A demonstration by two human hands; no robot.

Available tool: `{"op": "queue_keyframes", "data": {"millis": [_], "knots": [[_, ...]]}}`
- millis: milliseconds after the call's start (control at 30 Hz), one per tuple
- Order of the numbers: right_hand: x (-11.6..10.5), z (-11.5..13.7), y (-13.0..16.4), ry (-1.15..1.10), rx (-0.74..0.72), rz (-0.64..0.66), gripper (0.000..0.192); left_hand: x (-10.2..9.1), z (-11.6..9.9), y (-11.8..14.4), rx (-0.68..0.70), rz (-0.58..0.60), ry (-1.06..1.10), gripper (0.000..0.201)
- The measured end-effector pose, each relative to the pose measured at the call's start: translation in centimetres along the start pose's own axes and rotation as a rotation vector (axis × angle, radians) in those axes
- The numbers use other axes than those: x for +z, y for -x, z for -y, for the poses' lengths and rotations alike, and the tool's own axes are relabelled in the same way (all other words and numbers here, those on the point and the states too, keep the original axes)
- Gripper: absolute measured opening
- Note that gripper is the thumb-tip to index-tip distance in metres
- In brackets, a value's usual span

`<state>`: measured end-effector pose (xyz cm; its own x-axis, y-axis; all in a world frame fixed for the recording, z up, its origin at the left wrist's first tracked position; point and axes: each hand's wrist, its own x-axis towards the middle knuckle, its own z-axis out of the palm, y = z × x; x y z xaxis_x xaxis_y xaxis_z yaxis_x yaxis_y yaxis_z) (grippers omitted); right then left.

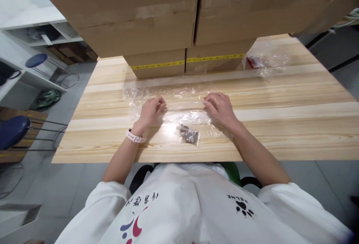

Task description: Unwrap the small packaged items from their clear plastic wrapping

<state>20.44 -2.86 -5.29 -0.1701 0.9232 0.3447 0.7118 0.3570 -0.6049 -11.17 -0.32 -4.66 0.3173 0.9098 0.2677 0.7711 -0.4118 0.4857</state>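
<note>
A crinkled sheet of clear plastic film (185, 116) lies across the wooden table in front of me. My left hand (153, 110) rests at its left side, fingers curled together and pinching the film. At the right side my right hand (220, 107) is closed too, thumb against fingers on the film. The stretch between both hands looks fairly flat, with wrinkles beyond it. Close to the table's front edge, between my forearms, sits a small clear packet (189, 134) with dark brown contents that I cannot identify.
Large cardboard boxes (134, 19) are stacked on the back of the table (280, 131), overhanging it. More crumpled plastic with a red packet (254, 62) lies at the back right. Blue stools (14, 131) and white shelving (33, 21) stand to the left.
</note>
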Motion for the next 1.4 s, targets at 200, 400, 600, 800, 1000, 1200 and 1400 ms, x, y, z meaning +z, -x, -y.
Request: {"op": "queue_keyframes", "data": {"millis": [200, 400, 600, 800, 1000, 1200, 1400], "knots": [[-0.9, 0.2, -1.1, 0.027, 0.102, -0.181, 0.023, -0.5, -2.2, -1.8, 0.002, -0.287, 0.086, 0.007], [-3.3, -0.2, -3.7, 0.267, -0.029, -0.374, 0.033, -1.4, -4.1, -4.1, 0.178, -0.311, 0.219, 0.029], [-0.8, 5.3, 2.4, 0.209, -0.397, -0.522, 0.016, 1.4, -4.5, -3.7, 0.154, -0.523, 0.199, 0.020], [3.3, 7.0, 9.5, 0.220, -0.371, 0.074, 0.031, 3.2, -4.5, -2.5, -0.023, -0.430, 0.261, 0.018], [3.0, 5.9, 9.3, 0.015, -0.502, 0.022, 0.019, 3.2, -3.7, -2.2, -0.170, -0.383, 0.381, 0.020], [4.3, 7.9, 5.6, 0.049, -0.333, 0.018, 0.028, 3.3, -3.3, -1.8, -0.229, -0.382, 0.419, 0.016], [6.1, 9.1, 3.6, 0.339, -0.238, 0.375, 0.044, 3.3, -3.0, -1.6, -0.285, -0.387, 0.446, 0.015]]}}
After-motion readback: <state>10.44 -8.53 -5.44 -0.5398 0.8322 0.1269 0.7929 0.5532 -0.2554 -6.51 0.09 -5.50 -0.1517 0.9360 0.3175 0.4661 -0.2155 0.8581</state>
